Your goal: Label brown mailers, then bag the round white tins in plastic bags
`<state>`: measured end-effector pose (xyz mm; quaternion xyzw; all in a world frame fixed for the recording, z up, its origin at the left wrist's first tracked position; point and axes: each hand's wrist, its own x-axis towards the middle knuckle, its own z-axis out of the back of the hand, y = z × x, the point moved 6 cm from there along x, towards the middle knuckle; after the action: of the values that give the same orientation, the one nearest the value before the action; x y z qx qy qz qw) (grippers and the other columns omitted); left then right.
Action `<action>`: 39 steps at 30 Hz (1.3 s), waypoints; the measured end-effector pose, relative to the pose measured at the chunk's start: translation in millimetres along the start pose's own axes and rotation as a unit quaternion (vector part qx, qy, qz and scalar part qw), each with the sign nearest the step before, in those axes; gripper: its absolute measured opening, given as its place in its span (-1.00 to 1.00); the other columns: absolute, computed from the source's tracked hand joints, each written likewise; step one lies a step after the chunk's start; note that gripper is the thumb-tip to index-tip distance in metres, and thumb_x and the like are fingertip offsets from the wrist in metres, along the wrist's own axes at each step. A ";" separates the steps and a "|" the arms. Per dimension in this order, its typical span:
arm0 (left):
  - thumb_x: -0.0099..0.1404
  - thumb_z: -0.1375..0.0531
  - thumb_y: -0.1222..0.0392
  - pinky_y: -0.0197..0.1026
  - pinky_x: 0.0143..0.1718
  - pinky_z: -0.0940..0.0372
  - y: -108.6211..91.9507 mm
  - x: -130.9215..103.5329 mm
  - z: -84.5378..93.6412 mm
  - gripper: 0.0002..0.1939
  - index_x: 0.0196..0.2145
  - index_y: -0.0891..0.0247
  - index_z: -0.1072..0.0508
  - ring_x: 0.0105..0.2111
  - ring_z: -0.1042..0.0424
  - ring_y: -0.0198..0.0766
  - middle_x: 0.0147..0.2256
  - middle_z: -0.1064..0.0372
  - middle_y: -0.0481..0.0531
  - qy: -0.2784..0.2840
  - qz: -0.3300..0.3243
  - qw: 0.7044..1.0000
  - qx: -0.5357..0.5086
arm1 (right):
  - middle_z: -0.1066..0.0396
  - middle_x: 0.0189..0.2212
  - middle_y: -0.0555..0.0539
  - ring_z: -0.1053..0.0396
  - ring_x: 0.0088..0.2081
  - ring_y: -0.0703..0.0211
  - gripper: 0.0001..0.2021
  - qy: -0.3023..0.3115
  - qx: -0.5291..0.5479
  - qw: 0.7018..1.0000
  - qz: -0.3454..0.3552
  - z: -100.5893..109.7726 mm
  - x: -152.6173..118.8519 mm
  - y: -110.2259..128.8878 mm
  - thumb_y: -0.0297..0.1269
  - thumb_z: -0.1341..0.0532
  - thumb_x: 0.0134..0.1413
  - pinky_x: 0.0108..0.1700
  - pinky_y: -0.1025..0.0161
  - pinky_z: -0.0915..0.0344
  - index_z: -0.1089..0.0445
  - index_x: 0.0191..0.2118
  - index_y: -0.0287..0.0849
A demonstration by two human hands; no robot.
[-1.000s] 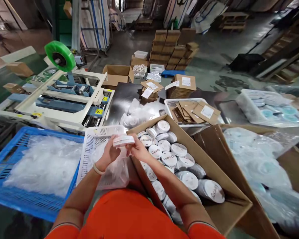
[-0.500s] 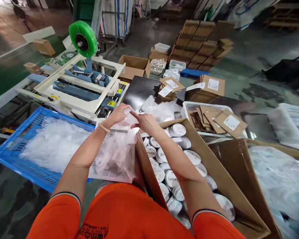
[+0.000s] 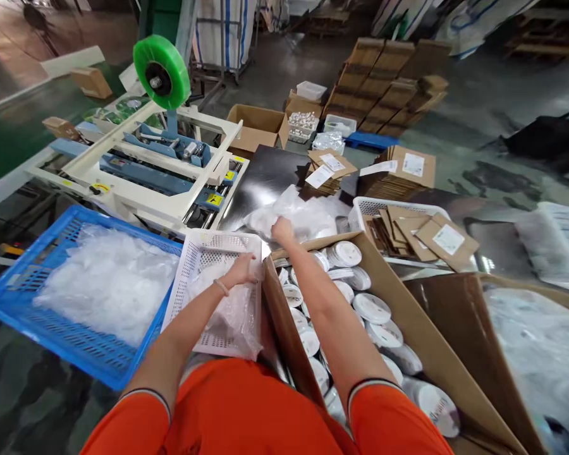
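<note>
My left hand is low inside the white perforated basket, above clear plastic bags. Its fingers point toward the basket's right wall, with thumb and fingers apart. On the black table, my right hand touches the front of a pile of thin, clear plastic bags. Its fingers are curled closed, and the fingertips are hidden, so what they pinch does not show. Beneath my right forearm, a cardboard box holds many round white lidded containers.
A blue crate with clear bags lies left. Behind it stands a taping machine with a green tape roll. Flat cardboard mailers lie on the table, more in a white basket. Another box stands right.
My hands have parted from the plastic they held together. The left has come down into the white basket; the right has moved onto the bag pile. The plastic covering the basket's rim now lies lower inside.
</note>
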<state>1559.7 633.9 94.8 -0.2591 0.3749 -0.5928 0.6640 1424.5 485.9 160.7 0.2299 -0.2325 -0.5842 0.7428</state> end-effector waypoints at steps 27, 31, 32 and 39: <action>0.10 -0.47 -0.18 -0.29 -0.51 -0.12 -72.2 -54.0 53.2 -0.57 -0.40 0.25 -0.52 -0.54 -0.19 -0.39 -0.55 -0.29 -0.12 0.040 -0.050 0.942 -0.328 | -0.51 -0.43 0.01 -0.41 -0.36 0.16 -0.60 0.092 0.523 0.845 -0.056 29.4 -181.4 3.4 0.08 -0.53 -0.20 -0.25 0.19 -0.39 -0.51 -0.39 -0.10; 0.27 -0.33 -0.08 -0.25 -0.43 -0.26 -73.3 -50.4 52.0 -0.69 -0.35 0.25 -0.55 -0.47 -0.31 -0.30 -0.50 -0.36 -0.06 0.016 -0.086 0.967 -0.240 | -0.50 -0.43 0.05 -0.38 -0.44 0.23 -0.51 0.154 0.548 0.819 -0.070 19.1 -190.0 10.2 0.13 -0.57 -0.27 -0.43 0.30 -0.29 -0.49 -0.32 -0.10; 0.30 -0.31 -0.03 -0.22 -0.37 -0.32 -74.8 -50.3 53.7 -0.73 -0.33 0.25 -0.56 -0.41 -0.37 -0.26 -0.46 -0.39 -0.03 -0.007 -0.100 0.975 -0.198 | -0.47 -0.48 0.06 -0.34 -0.49 0.25 -0.49 0.183 0.550 0.811 -0.075 14.3 -192.1 11.6 0.14 -0.57 -0.29 -0.47 0.32 -0.24 -0.49 -0.34 -0.12; 0.25 -0.39 0.02 -0.12 -0.19 -0.40 -82.8 -89.1 46.9 -0.68 -0.17 0.18 -0.42 -0.27 -0.44 -0.17 -0.29 -0.41 0.00 -0.136 -0.130 0.980 -0.070 | -0.34 -0.59 0.07 -0.21 -0.55 0.27 -0.44 0.087 0.564 0.814 -0.107 -5.8 -196.1 11.3 0.28 -0.52 -0.30 -0.48 0.27 -0.18 -0.38 -0.49 -0.10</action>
<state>1547.0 703.2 204.5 -0.4292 0.2847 -0.6058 0.6064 1395.6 679.9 148.1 0.6821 -0.4295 -0.4042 0.4324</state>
